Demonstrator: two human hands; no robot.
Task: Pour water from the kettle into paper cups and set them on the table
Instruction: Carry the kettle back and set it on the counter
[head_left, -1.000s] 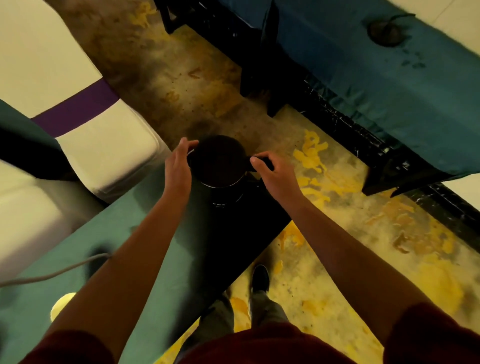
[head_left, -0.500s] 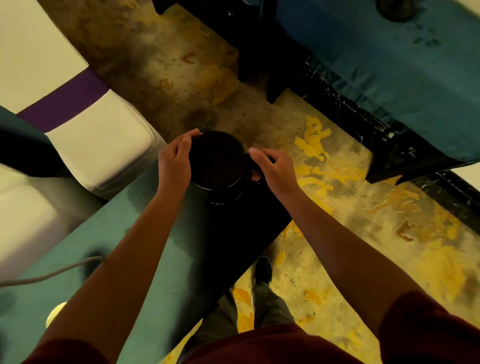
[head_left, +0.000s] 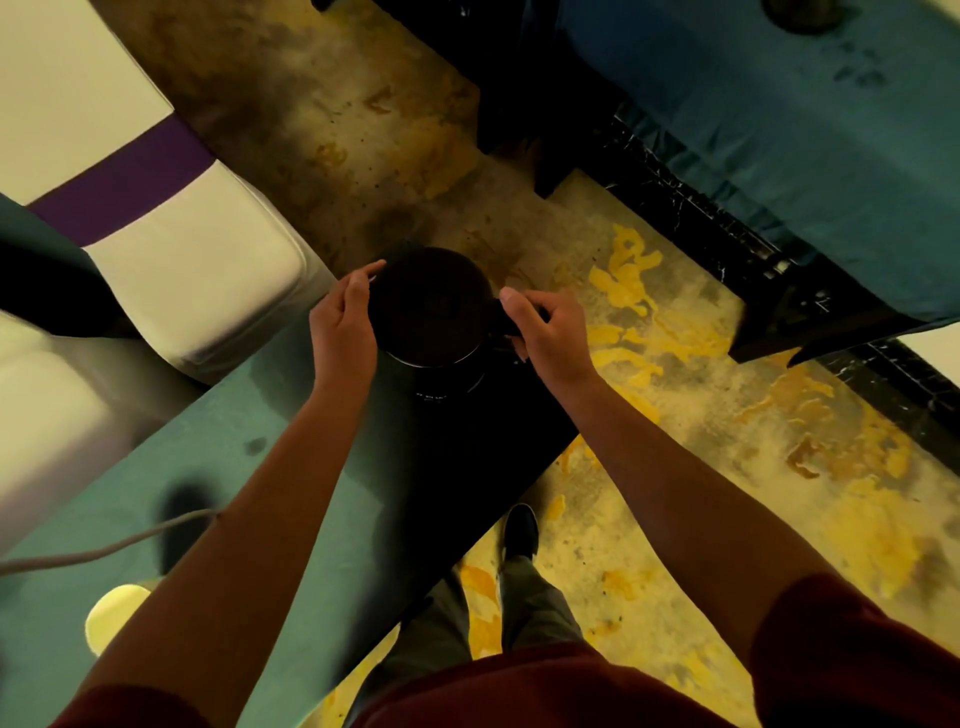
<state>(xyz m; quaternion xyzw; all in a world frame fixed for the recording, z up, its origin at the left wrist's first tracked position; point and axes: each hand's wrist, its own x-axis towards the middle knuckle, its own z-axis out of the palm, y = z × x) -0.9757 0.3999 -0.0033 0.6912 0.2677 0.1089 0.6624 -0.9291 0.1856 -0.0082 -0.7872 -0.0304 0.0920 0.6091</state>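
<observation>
I see the black kettle (head_left: 431, 306) between my hands on the green tabletop (head_left: 291, 467) — left hand (head_left: 343, 332) cupping its side, right hand (head_left: 550, 332) gripping its handle.

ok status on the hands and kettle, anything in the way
Right hand gripping the kettle handle. Left hand against its side. Kettle on its base at the table corner. Nothing blocking.

At the centre of the frame you have the round black kettle (head_left: 428, 306) standing near the far corner of the green cloth-covered table (head_left: 291, 478). Your left hand (head_left: 343, 325) lies against its left side, your right hand (head_left: 545, 332) on its handle at the right. A pale paper cup (head_left: 111, 616) sits on the table at lower left.
</observation>
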